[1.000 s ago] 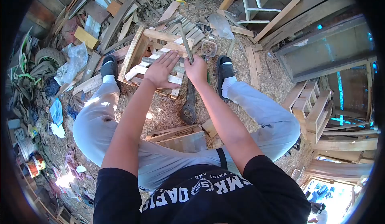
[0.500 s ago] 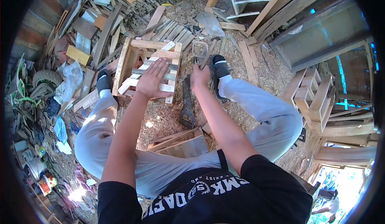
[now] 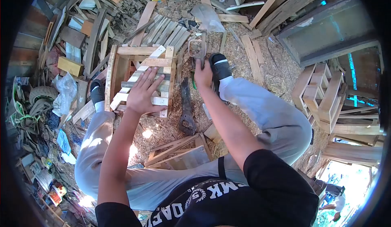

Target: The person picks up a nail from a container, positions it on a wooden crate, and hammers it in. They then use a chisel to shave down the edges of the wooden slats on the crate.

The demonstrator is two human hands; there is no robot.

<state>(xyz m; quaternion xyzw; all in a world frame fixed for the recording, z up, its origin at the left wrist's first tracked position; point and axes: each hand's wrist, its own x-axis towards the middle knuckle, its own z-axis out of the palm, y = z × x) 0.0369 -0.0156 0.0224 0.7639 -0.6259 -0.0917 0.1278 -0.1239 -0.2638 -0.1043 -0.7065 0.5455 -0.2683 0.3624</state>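
Observation:
My left hand (image 3: 142, 90) lies flat with fingers spread on the slats of a small wooden crate (image 3: 168, 64), which stands between my feet. Light and grey slats (image 3: 155, 56) cross its top, some of them at a slant. My right hand (image 3: 203, 75) is wrapped round the handle of a hammer (image 3: 203, 50), held upright in view to the right of the crate. Behind the hammer shows a clear, rectangular-rimmed container (image 3: 192, 49). A dark handsaw (image 3: 186, 105) lies on the ground between my forearms.
Sawdust covers the ground. Narrow wood strips (image 3: 167, 33) lie beyond the crate, and scrap wood is heaped at the far left. A wooden frame (image 3: 183, 156) sits close to my lap. Slatted crates (image 3: 321, 92) stand at the right. Another person (image 3: 337, 200) is at the lower right.
My view has shifted slightly, so the crate appears further left. The hammer has swung from a rightward tilt to nearly upright in view. My left hand stays on the slats.

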